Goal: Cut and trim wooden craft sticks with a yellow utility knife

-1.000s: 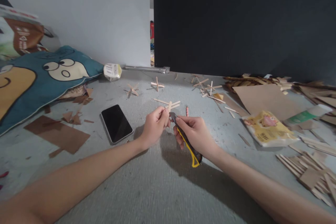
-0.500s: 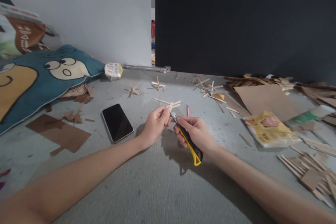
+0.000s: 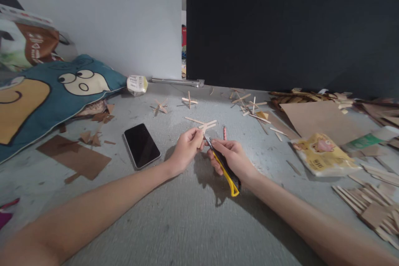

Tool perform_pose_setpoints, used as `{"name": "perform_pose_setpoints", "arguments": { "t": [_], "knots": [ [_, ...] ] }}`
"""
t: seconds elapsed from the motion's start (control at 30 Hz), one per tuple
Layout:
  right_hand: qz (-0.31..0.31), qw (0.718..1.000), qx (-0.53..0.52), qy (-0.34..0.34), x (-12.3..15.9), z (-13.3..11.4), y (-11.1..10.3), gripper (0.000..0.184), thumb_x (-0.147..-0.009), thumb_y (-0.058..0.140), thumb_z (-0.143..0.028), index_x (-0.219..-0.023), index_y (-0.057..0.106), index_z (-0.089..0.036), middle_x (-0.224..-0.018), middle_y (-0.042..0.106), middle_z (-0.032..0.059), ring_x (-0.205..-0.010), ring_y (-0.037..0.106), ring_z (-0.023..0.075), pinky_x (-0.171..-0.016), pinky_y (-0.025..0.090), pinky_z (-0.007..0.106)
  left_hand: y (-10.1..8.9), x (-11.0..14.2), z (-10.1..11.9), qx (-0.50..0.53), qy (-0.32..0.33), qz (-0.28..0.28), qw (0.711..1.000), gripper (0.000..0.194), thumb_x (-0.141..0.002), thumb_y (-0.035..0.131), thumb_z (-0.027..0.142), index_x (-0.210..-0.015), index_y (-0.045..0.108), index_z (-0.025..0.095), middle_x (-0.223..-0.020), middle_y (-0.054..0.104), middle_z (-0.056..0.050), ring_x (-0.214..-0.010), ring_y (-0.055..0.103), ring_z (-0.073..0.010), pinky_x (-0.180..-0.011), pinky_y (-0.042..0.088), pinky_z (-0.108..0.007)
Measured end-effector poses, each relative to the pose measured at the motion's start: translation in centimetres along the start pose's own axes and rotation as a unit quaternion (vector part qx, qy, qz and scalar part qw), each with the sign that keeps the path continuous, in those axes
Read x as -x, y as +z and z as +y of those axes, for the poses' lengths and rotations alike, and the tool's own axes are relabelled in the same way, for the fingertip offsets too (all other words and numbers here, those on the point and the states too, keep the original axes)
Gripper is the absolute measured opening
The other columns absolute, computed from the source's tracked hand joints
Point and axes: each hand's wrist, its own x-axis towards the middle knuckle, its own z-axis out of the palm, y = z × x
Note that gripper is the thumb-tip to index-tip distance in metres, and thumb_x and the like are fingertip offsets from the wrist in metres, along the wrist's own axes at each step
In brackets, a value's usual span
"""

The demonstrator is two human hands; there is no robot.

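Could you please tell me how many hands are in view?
2: the left hand, right of the phone, pinching a small wooden stick, and the right hand, beside it on the right, gripping the yellow-and-black utility knife. No other hand shows.

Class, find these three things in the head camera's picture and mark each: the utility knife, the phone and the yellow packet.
Utility knife (image 3: 229, 174): head view, on its black and yellow handle.
Phone (image 3: 142, 146): head view, middle of its dark screen.
Yellow packet (image 3: 324, 156): head view, on its printed upper face.
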Motion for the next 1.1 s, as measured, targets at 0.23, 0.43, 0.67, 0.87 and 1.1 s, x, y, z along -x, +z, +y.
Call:
{"name": "perform_pose_setpoints", "arguments": {
  "t": [0.23,0.43,0.67,0.87,1.1],
  "knots": [
    [0.059,0.956,0.263,-0.116,-0.6,-0.2,-0.8,0.034,-0.096,0.053,-0.049,-0.079,0.064,-0.021,-0.073,0.070,0.0052,-0.061,0.065,0.0172,-0.060,0.053,0.031,-0.1,0.3,0.4,-0.072,0.037,-0.007,0.997,0.044,-0.101,0.054,0.054,-0.072,0.047,0.022,-0.057,0.051,0.005,-0.049,0.043,-0.0088,-0.051,0.034,-0.023],
    [0.159,0.857,0.374,-0.317,-1.3,1.3,-1.1,0.018,-0.099,0.056,-0.036,-0.112,0.057,-0.024,-0.101,0.066,0.0091,-0.082,0.067,0.0207,-0.075,0.058,0.037,0.0,0.6,0.6,-0.089,0.035,-0.023,0.995,0.044,-0.102,0.053,0.055,-0.073,0.050,0.021,-0.058,0.053,0.005,-0.048,0.045,-0.0089,-0.052,0.037,-0.024],
    [0.111,0.849,0.387,-0.341,-2.0,0.8,-1.3,0.009,-0.102,0.054,-0.028,-0.107,0.059,-0.024,-0.105,0.062,0.0080,-0.086,0.064,0.0195,-0.078,0.059,0.037,0.0,0.6,0.4,-0.088,0.036,-0.043,0.995,0.048,-0.102,0.051,0.057,-0.070,0.051,0.021,-0.054,0.051,0.005,-0.049,0.046,-0.0095,-0.056,0.039,-0.024],
    [0.097,0.894,0.342,-0.273,-2.1,0.5,-1.0,0.011,-0.100,0.056,-0.035,-0.100,0.059,-0.024,-0.107,0.062,0.0088,-0.088,0.065,0.0205,-0.075,0.056,0.036,0.0,0.4,0.2,-0.078,0.024,-0.042,0.996,0.048,-0.101,0.051,0.058,-0.071,0.052,0.021,-0.053,0.051,0.005,-0.048,0.046,-0.0105,-0.054,0.038,-0.025],
    [0.093,0.930,0.290,-0.207,-1.6,1.0,-0.5,0.018,-0.099,0.057,-0.040,-0.106,0.056,-0.024,-0.111,0.063,0.0098,-0.072,0.062,0.0166,-0.069,0.054,0.036,0.1,0.7,0.3,-0.081,0.041,-0.032,0.995,0.046,-0.101,0.051,0.058,-0.073,0.051,0.022,-0.051,0.048,0.006,-0.050,0.045,-0.0113,-0.055,0.038,-0.025]
  ]
}}
